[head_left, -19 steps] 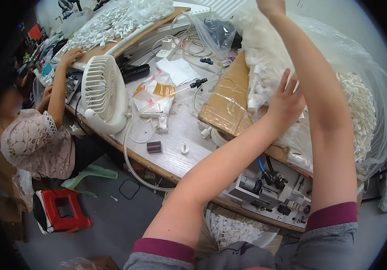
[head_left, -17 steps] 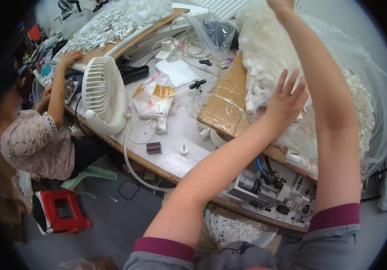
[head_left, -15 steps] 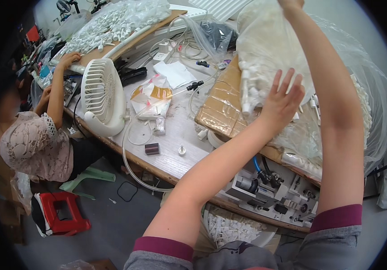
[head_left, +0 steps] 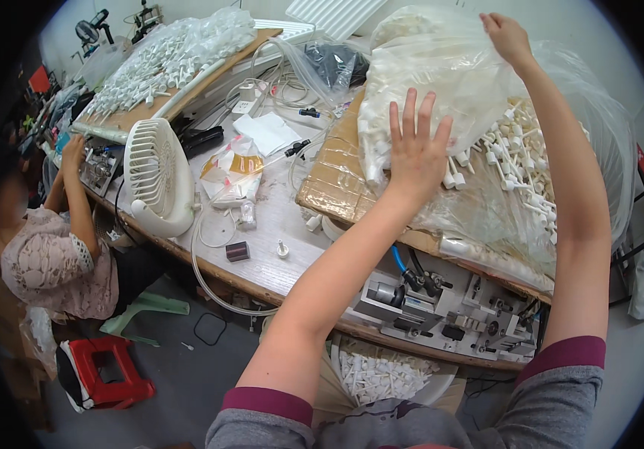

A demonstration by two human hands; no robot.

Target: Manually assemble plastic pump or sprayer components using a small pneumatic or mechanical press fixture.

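- Our left hand (head_left: 414,153) is up with fingers spread wide, palm pressed flat against the side of the big clear plastic bag (head_left: 442,90); nothing is pinched there, it only bears on the film.
- Our right hand (head_left: 507,37) is higher and further out, fingers closed on the bag's top edge, holding the film lifted.
- The two hands are well apart, one on the bag's near face, one at its upper rim.
- The bag is stuffed with small white plastic parts (head_left: 513,161); under our right forearm they spill out in a loose heap, thin stems pointing every way.
- Bag and heap rest on a board wrapped in brown tape (head_left: 333,183), just below and left of our left hand, lying on the worktop (head_left: 262,258).
- Below our left wrist, at the worktop's near edge, sits a small metal machine (head_left: 442,310) with a blue hose.
- Under that, close to our body, a container of more white parts (head_left: 378,374).
- Further left of our left hand: a white desk fan (head_left: 159,179), clear tubing (head_left: 210,277), an orange-and-clear packet (head_left: 234,168).
- Far left, another person (head_left: 53,254) sits at the worktop, a hand (head_left: 74,150) up at its edge; a red stool (head_left: 109,370) stands on the floor beside them.
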